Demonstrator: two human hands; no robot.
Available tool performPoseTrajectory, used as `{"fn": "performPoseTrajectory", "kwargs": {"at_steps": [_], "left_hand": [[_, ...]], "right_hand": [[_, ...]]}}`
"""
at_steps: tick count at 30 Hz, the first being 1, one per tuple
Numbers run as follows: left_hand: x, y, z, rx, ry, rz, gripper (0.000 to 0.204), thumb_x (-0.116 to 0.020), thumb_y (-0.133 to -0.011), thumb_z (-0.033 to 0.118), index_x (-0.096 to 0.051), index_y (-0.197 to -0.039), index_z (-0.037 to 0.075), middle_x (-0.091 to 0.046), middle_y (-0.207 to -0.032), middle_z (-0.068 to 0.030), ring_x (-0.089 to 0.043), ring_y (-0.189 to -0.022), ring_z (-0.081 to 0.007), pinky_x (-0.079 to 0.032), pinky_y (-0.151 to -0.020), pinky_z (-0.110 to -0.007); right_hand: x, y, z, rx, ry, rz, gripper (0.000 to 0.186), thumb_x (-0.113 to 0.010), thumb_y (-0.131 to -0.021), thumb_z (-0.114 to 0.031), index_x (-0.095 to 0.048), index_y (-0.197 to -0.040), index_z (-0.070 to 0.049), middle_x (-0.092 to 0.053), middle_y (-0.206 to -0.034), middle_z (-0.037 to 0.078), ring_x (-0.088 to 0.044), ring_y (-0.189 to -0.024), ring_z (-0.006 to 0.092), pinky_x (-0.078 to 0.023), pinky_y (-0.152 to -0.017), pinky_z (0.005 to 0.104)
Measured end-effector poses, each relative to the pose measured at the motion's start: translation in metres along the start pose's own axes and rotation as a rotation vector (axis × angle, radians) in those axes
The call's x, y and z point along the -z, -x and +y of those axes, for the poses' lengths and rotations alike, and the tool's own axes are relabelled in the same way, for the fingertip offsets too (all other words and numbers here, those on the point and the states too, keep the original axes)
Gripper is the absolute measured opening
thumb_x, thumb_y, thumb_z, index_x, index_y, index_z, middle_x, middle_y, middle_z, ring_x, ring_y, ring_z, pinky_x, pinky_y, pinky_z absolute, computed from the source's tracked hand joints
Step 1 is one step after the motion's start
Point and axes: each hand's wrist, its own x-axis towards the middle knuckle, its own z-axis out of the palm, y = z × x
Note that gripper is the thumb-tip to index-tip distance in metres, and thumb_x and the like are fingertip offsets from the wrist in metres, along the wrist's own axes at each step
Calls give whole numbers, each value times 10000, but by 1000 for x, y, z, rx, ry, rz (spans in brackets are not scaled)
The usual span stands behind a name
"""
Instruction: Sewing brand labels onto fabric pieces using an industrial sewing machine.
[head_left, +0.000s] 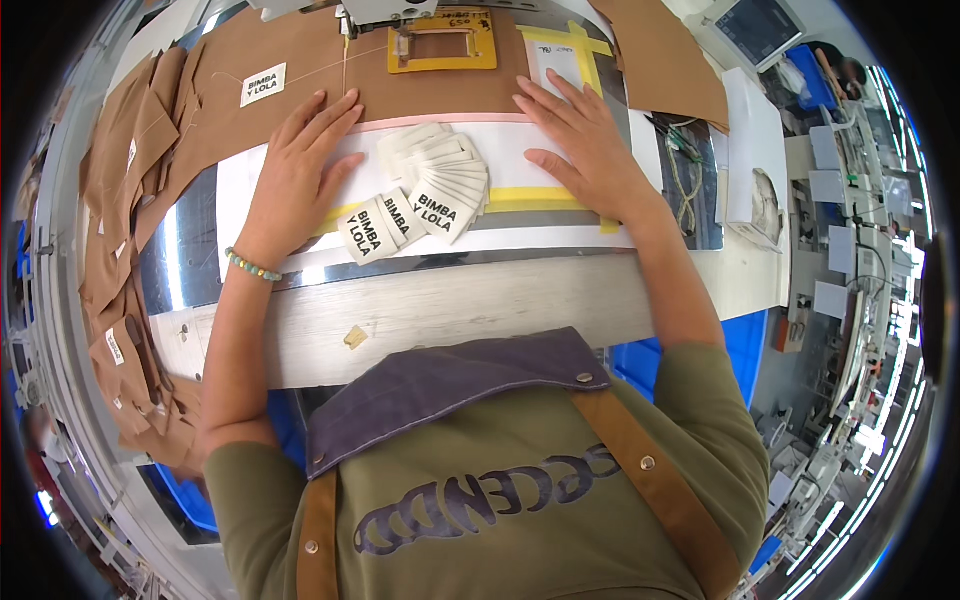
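- Brown panel (370, 62) lies flat below the sewing machine head (400, 10), bearing a white label (263, 86) with bold black lettering.
- Left hand (300, 160) and right hand (590, 145) rest at its near edge, fingers extended, gripping nothing.
- Between them, fanned labels (455, 175), similarly printed.
- Yellow frame (442, 67), handwritten.

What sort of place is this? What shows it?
Likely a sewing workshop: what looks like a sewing machine at the top edge, a fan of white labels in front of the person, and a heap of brown cloth pieces at left.
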Motion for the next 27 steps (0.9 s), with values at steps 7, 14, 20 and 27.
{"fn": "performPoseTrajectory", "kwargs": {"at_steps": [7,14,20,27], "left_hand": [[1,1,3,57,157,119,644,-734,-1002,160,-519,-1604,79,-594,-1587,-139,-454,-1530,-392,-384,-1261,-489],[3,2,4,23,-11,-19,638,-705,-1026,231,-509,-1623,120,-595,-1599,-116,-461,-1531,-395,-393,-1242,-507],[-4,4,-1,-24,-50,12,459,-697,-1035,242,-665,-1464,84,-594,-1615,-38,-493,-1512,-375,-420,-1218,-494],[26,7,6,-71,-6,27,498,-763,-983,229,-674,-1448,74,-616,-1582,-69,-543,-1455,-353,-453,-1197,-478]], "right_hand": [[2,-1,-1,-25,-3,-22,628,-569,-1110,-467,-511,-1620,-105,-415,-1748,67,-302,-1633,362,-191,-1337,615],[2,-1,1,-15,20,-27,601,-564,-1112,-471,-523,-1615,-144,-419,-1745,66,-314,-1628,366,-201,-1329,630],[-4,1,6,14,27,-13,583,-562,-1116,-459,-524,-1619,-166,-429,-1738,63,-333,-1618,367,-215,-1321,632],[9,-5,-10,21,-15,59,531,-618,-1084,-371,-602,-1562,-140,-516,-1676,107,-383,-1601,362,-251,-1313,601]]}}
